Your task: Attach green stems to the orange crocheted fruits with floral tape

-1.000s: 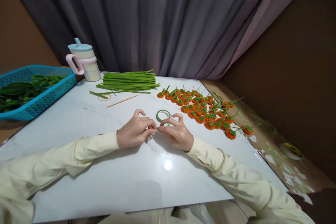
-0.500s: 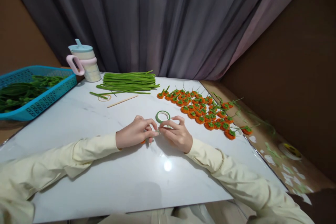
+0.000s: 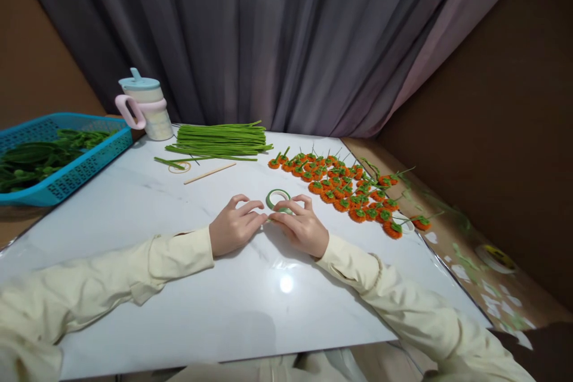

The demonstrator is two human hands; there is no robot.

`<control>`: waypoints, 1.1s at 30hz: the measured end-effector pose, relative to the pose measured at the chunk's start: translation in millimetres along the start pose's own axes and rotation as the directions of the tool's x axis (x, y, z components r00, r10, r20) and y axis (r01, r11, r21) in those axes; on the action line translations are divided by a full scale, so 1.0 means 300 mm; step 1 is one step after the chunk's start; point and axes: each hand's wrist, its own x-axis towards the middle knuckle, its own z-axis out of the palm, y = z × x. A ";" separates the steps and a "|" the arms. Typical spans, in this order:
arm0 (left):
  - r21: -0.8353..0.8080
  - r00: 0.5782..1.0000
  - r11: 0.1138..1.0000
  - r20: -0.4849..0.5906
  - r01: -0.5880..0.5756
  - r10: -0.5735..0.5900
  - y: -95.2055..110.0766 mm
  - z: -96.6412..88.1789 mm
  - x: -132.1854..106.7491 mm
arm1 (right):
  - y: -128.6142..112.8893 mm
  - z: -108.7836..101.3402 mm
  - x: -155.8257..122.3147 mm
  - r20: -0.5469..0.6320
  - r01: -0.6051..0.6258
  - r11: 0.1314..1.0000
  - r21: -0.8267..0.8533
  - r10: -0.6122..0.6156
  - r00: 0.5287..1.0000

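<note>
Now left hand (image 3: 233,227) and right hand (image 3: 308,229) curl nearly closed, grip unclear, the earlier orange bit unseen.

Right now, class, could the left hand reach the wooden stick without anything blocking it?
Probably yes: the wooden stick lies beyond the left hand, with white tabletop showing between them. It sits close to the right hand, though, and whether it grips anything is hidden.

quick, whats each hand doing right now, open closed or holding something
Left hand: fingers closed in a pinch; anything held can't be made out.
Right hand: closed too, beside the green tape roll; hold unclear.
</note>
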 end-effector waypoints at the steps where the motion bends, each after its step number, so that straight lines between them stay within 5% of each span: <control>1: -0.002 1.000 1.000 -0.009 0.006 -0.007 0.000 0.001 -0.001 | -0.001 0.000 0.000 0.000 -0.001 1.000 -0.004 0.001 1.000; 16: -0.063 0.991 0.990 -0.030 0.129 -0.131 0.010 0.013 -0.002 | 0.006 -0.007 0.002 -0.046 0.128 0.989 -0.068 -0.131 0.990; 33: 0.053 0.998 0.998 -0.056 0.043 -0.040 0.013 0.024 -0.004 | 0.009 0.008 -0.007 -0.020 0.121 0.992 -0.031 -0.122 0.992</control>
